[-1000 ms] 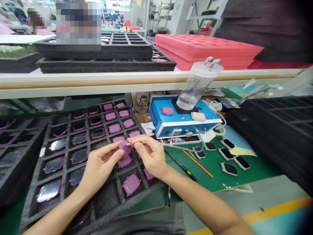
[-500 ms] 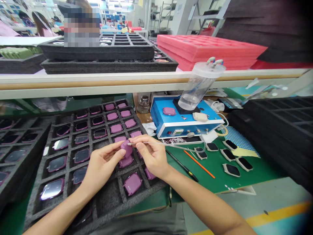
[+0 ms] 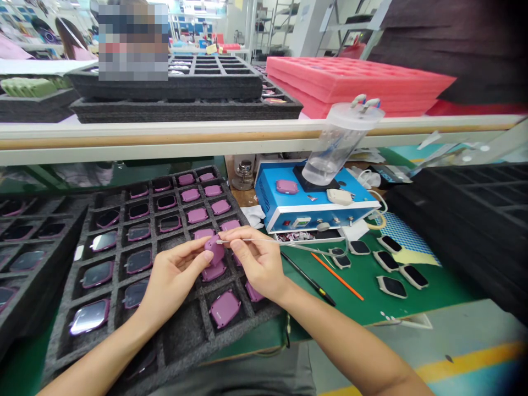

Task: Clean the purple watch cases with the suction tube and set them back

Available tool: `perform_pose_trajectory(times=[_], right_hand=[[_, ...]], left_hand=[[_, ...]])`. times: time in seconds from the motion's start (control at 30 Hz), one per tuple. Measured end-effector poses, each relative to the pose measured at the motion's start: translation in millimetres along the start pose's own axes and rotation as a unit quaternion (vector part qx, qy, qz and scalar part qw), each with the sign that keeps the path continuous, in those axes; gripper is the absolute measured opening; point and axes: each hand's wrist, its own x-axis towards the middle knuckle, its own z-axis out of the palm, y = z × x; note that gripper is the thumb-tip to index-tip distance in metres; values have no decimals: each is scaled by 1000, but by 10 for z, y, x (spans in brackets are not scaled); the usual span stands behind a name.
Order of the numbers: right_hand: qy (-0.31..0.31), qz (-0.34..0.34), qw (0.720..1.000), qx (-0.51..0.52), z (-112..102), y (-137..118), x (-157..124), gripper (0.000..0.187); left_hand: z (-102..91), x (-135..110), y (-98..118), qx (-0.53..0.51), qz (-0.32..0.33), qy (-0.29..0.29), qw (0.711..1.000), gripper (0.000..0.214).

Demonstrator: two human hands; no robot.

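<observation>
As we look down in the head view, a black foam tray [image 3: 181, 335] fills the bench on our left, its pockets holding purple shells and glossy screens. A shelf rail [image 3: 206, 140] crosses above it, with pink foam [image 3: 355, 82] stacked on top. To the right stands a blue box [image 3: 289, 212] carrying a clear jar [image 3: 338, 143]. Nearer us, a black pen [image 3: 307, 278], an orange stick [image 3: 337, 269] and some grey-rimmed screens [image 3: 391, 286] lie on the green mat [image 3: 355, 308].

Our left hand [image 3: 173, 278] pinches one purple case [image 3: 214, 250] between thumb and fingertips, lifted just above the tray's right columns. Our right hand [image 3: 256, 264] is closed on a thin rod [image 3: 280, 243] that runs off towards the blue box. The rod's tip sits at the case's upper edge. Our right hand hides the tray pockets beneath it.
</observation>
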Motion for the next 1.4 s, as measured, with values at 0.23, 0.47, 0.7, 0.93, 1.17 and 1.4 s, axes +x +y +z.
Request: perform_pose_trajectory(times=[0.23, 0.47, 0.7, 0.93, 1.17, 1.4], right_hand=[[0, 3, 1000, -3, 11, 7, -4, 15], [5, 4, 1000, -11, 2, 29, -52, 13], [7, 13, 1000, -9, 18, 49, -41, 19], [3, -2, 1000, -15, 22, 13, -26, 17], [2, -8, 1000, -23, 26, 5, -11, 17], [3, -22, 999, -25, 22, 3, -3, 15]], left_hand=[[5, -1, 8, 3, -9, 3, 1000, 56], [15, -28, 14, 5, 0, -18, 1000, 64], [-4, -36, -12, 13, 22, -28, 999, 63], [-14, -45, -28, 21, 38, -27, 999, 58], [-7, -41, -6, 24, 25, -19, 999, 66], [-5, -32, 4, 33, 27, -13, 999, 69]])
